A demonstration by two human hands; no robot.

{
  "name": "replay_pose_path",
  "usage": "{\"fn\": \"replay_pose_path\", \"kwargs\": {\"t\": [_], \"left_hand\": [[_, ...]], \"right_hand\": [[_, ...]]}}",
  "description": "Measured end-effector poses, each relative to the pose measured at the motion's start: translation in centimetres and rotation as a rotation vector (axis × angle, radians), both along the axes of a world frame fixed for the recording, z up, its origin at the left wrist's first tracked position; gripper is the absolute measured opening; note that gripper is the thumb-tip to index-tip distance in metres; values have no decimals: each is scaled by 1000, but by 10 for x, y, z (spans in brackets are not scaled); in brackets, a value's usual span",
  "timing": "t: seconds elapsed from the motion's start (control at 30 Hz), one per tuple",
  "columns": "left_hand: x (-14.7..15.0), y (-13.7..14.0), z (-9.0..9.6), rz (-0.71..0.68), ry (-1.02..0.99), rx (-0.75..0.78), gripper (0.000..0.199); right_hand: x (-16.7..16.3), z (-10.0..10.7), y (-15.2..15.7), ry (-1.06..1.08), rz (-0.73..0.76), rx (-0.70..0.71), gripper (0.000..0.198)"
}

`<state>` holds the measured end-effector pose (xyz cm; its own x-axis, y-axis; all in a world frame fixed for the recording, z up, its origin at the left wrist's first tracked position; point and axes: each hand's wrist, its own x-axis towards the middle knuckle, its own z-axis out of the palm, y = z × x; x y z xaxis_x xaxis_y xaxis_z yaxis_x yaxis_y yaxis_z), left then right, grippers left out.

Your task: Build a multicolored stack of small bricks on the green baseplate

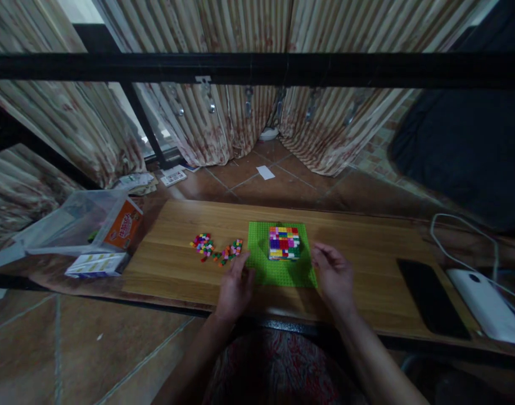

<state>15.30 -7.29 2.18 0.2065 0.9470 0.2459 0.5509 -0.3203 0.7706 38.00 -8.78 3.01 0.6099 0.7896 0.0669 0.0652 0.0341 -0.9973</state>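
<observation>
Toy-brick block [284,243] sat on far half of green baseplate [257,274], built up chunky, so good part looked done. Loose bricks [203,246] lay left on wooden table [362,264], not yet joined on. Left hand [237,284] was just by left edge, fingers curled; right hand [334,274] by right edge, fingertips close together. Could not tell if either held brick. Clear plastic bin [78,216] stood far left.

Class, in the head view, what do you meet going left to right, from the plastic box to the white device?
Plastic box, leftmost loose bricks, left hand, brick block, right hand, black flat object, white device.
</observation>
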Motion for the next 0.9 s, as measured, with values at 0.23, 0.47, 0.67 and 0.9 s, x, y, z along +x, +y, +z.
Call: {"fn": "replay_pose_path", "kwargs": {"t": [0.23, 0.47, 0.67, 0.9], "left_hand": [[-57, -9, -17, 226, 61, 116, 32], [-57, -9, -14, 270, 101, 88, 29], [-55, -8, -14, 300, 78, 80, 28], [-55, -11, -13, 254, 19, 77, 24]], "right_hand": [[17, -1, -23, -145, -46, -19, 27], [5, 13, -39, -331, 79, -48, 22], [-92, 11, -26, -585, 636, 22, 19], [-132, -9, 12, -812, 623, -58, 17]]}}
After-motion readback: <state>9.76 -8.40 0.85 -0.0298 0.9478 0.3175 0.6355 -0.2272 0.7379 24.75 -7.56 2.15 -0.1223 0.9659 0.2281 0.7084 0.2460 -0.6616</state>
